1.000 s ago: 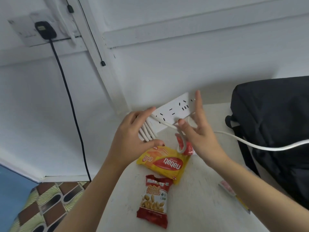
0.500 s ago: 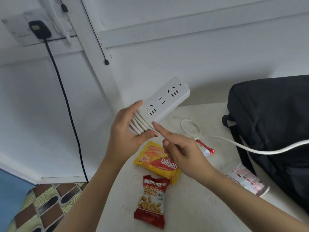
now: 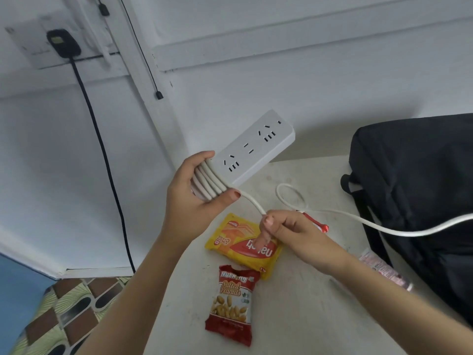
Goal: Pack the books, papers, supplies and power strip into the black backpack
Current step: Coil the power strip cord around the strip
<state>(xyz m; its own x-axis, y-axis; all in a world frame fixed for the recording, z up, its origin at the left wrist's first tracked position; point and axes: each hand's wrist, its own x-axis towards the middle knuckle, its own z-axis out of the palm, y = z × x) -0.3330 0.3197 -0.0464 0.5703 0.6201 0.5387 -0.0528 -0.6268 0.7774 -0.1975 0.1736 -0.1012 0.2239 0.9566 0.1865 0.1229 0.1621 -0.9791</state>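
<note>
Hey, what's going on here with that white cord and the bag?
A person looks to be wrapping a cord round a power strip for packing. The left hand grips the power strip at the end where several turns are wound. The right hand pinches the cord just past those turns. The rest trails right, in front of the black backpack on the table. Two snack packets lie below the hands.
</note>
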